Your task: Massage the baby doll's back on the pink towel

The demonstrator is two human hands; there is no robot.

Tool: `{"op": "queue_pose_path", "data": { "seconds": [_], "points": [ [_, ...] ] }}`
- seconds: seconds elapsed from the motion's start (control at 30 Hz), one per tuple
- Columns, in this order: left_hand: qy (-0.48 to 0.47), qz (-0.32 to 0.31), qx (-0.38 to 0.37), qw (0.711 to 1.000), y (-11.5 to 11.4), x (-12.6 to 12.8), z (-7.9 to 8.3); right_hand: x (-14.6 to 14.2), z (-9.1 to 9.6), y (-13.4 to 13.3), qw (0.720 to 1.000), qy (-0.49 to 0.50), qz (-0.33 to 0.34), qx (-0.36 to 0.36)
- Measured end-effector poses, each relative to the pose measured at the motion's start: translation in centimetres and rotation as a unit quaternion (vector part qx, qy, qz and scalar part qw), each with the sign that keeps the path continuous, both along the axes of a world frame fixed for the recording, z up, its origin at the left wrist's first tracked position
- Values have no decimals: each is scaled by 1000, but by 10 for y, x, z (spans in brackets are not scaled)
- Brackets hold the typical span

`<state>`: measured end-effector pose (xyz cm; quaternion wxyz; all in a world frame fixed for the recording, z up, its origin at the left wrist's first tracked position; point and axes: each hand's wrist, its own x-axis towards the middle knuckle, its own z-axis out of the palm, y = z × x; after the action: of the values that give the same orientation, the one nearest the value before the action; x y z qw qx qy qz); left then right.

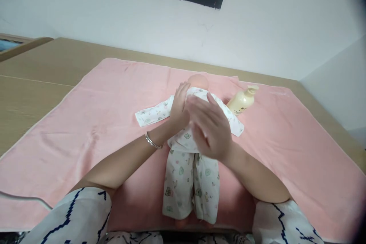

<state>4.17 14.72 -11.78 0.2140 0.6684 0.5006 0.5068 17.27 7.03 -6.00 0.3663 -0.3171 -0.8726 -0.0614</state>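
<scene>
Doll (191,175) in printed cotton on fuzzy pink towel (108,99), left hand (179,106) open flat at its shoulder, right hand (211,129) open over its chest, rounded cream bottle (242,101) beside

Blurred: right hand (210,127). Hidden: doll (190,167) chest, beneath right hand and left hand (179,106); bottle (243,101) base, behind doll's sleeve. Cut off at bottom edge: towel (85,122).

The baby doll (185,171) lies flat mid pink towel (100,122), bald head at twelve o'clock, legs at six. It wears white top and trousers with small green prints, one sleeve stretched toward nine.
</scene>
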Motion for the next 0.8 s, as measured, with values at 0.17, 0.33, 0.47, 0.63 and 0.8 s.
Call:
{"op": "queue_pose_path", "data": {
  "seconds": [0.17, 0.33, 0.47, 0.63, 0.8],
  "points": [
    [-42, 43, -56, 997, 15, -2, -35, -1, -30, 47, 970, -103, -147, -161],
    [-34, 46, -28, 998, 17, -2, -41, 6, -55, 86, 959, -143, -104, -220],
    [-28, 53, -23, 998, 19, 0, -43, 16, -52, 95, 938, -114, -193, -264],
    [-24, 58, -21, 998, 18, -1, -44, -2, -50, 59, 935, -177, -223, -213],
    [-4, 59, -16, 998, 18, -1, -43, 5, -46, 75, 944, -195, -114, -240]
  ]
}}
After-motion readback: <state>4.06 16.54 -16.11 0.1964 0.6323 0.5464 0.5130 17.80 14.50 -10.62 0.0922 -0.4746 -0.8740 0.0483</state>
